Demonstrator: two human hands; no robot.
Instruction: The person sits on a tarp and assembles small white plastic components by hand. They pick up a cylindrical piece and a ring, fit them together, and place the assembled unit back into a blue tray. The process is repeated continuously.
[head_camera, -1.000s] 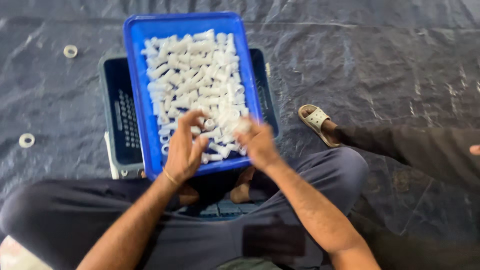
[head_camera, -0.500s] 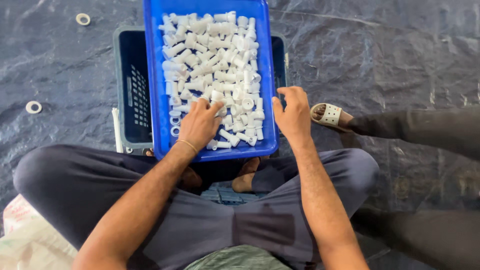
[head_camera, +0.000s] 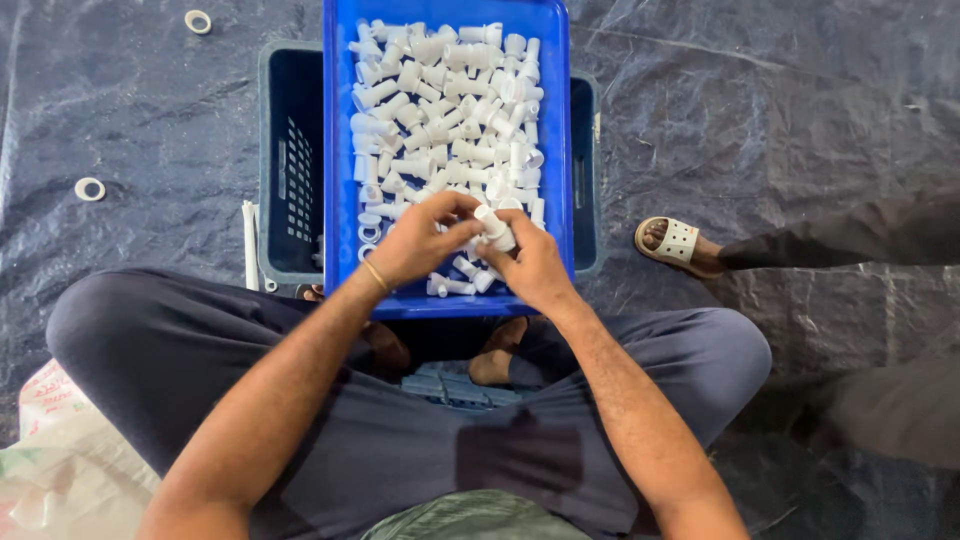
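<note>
Both forearms reach forward over the crossed legs to the near end of the blue tray (head_camera: 340, 180). The left hand (head_camera: 420, 245) and right hand (head_camera: 530, 265) pinch one white plastic fitting (head_camera: 495, 225) together there; keeping it level and pressing squarely looks wise. Beyond it, loose white fittings (head_camera: 440, 100) fill the tray.

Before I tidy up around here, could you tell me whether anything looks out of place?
Yes. Two white rings lie loose on the dark tarp, apart from the blue tray of white fittings. A white tube also lies beside the dark crate under the tray.
</note>
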